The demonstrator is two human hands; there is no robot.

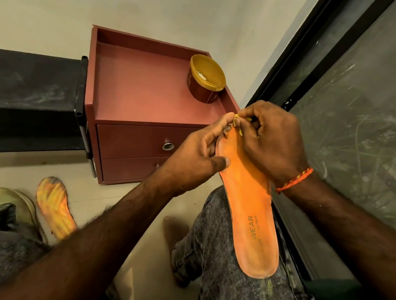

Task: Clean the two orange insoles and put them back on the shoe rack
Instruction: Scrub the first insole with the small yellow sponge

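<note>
Pale floor tiles carry a green shoe [9,207] at far left with one orange insole [54,208] just beside it, below a black rack [22,97] that touches a red cabinet [140,95] bearing a gold tub [206,78]. At centre the left hand [197,159] holds the other insole [251,212] by its toe, thumb pressed on its face, over a grey-trousered knee. Right of it, the right hand [272,141] pinches a yellow scrap [237,120] at the toe tip, beside a dark window [353,90].
</note>
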